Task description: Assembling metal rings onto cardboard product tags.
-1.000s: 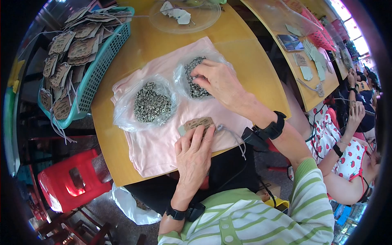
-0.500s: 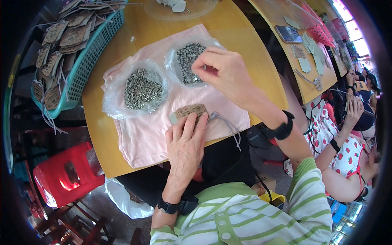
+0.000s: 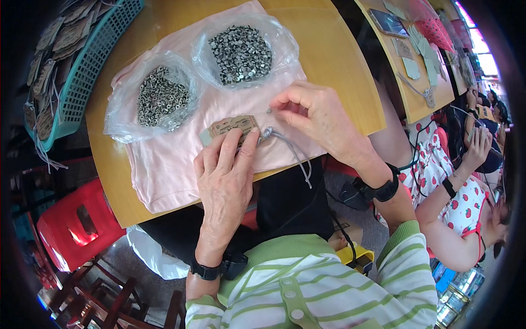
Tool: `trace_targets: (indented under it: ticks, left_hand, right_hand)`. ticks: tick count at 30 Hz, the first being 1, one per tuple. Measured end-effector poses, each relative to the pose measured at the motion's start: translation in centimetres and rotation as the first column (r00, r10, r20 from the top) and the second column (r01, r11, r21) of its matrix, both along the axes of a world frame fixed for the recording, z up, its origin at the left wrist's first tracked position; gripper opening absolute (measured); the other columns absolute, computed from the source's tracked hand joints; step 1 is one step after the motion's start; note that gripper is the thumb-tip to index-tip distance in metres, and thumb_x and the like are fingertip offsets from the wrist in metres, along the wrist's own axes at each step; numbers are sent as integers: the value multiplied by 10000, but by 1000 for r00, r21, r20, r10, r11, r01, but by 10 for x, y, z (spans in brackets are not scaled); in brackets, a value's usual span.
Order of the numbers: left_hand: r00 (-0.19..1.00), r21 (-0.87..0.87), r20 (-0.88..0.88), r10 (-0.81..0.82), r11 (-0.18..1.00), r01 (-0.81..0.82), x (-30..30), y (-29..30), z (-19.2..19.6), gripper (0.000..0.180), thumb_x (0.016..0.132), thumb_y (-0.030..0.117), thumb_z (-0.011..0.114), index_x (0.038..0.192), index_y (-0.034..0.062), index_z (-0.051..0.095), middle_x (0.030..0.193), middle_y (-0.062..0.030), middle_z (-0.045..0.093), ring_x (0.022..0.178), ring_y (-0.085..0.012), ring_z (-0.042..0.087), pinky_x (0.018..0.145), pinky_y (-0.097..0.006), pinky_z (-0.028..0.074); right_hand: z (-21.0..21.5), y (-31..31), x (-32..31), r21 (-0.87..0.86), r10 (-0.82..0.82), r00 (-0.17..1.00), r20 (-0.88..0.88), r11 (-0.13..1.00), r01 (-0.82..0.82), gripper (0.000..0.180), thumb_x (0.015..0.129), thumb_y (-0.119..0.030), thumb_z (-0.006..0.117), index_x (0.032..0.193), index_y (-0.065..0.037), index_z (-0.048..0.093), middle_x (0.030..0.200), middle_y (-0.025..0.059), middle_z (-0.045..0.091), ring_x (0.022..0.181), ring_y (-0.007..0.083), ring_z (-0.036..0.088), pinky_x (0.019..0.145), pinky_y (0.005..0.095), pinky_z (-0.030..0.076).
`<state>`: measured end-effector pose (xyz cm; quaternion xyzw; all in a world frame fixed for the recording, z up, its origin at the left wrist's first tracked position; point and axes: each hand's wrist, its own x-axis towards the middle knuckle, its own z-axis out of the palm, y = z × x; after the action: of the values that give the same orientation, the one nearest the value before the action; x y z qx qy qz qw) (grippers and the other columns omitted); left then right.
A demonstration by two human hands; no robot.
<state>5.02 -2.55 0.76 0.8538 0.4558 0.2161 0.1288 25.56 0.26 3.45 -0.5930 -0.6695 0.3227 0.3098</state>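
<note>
My left hand (image 3: 227, 170) lies over a small stack of brown cardboard tags (image 3: 233, 125), its fingers holding them on a pink cloth (image 3: 164, 181). A grey cord (image 3: 290, 148) with a shiny metal bit at its end trails from the tags' right side. Just right of the tags, my right hand (image 3: 318, 118) is closed in a pinch, and a small grey metal piece (image 3: 269, 111) shows at its fingertips. Beyond it sits a clear plastic bag of round metal caps (image 3: 241, 55). Another bag, to its left, holds small metal rings (image 3: 161, 98).
A teal basket (image 3: 82, 82) heaped with corded tags stands at the far left. Below it is a red plastic stool (image 3: 79, 225). On the right, another person (image 3: 455, 214) sits beside a second table bearing a phone (image 3: 388, 23) and pale tags.
My right hand has come back from the bag of caps toward the tags, with a small metal piece in its fingertips. My left hand stays on the tags. The whole view has shifted.
</note>
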Motion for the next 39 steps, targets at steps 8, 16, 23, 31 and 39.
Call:
trace_targets:
  ticks: [8, 16, 23, 31, 39]
  left_hand:
    - [997, 2, -77, -8, 1000, 8, 1, -3, 4, 588, 723, 66, 641, 1293, 161, 535, 1238, -39, 497, 1152, -223, 464, 952, -378, 362]
    - [998, 23, -61, 17, 1000, -16, -1, -5, 0, 554, 741, 74, 630, 1284, 145, 547, 1242, -40, 508, 1154, -222, 472, 951, -377, 372]
    - [998, -49, 51, 27, 999, -24, -2, -6, 2, 450, 811, 76, 620, 1253, 147, 580, 1233, -54, 534, 1166, -243, 478, 960, -385, 371]
    - [997, -44, 74, 5, 999, -1, -2, -5, -1, 504, 755, 62, 623, 1252, 125, 561, 1251, -47, 518, 1167, -228, 476, 945, -374, 372]
    - [998, -30, 55, -30, 999, 32, -4, -4, -3, 577, 714, 66, 630, 1281, 93, 523, 1278, -51, 498, 1174, -217, 470, 949, -369, 365]
  right_hand:
    - [-11, -1, -6, 254, 3, 976, 219, 965, -60, 98, 800, 0, 625, 896, -12, 645, 822, 88, 599, 723, 229, 612, 636, 297, 483]
    - [-2, -4, -12, 104, 32, 996, 84, 994, -40, 76, 809, -71, 640, 863, -22, 619, 821, 107, 600, 719, 251, 610, 653, 323, 491]
    - [-4, 2, -16, -172, 45, 969, -243, 981, -89, 63, 849, -32, 620, 890, 12, 639, 786, 47, 627, 721, 93, 572, 671, 241, 475]
    - [-1, 6, -18, -245, 39, 983, -180, 966, -83, 79, 853, -38, 618, 904, 20, 631, 750, 26, 607, 701, 66, 529, 659, 222, 459]
    - [14, 13, -25, -337, 27, 997, -68, 940, -48, 109, 846, -76, 612, 865, 32, 608, 722, 65, 606, 668, 107, 544, 643, 263, 465]
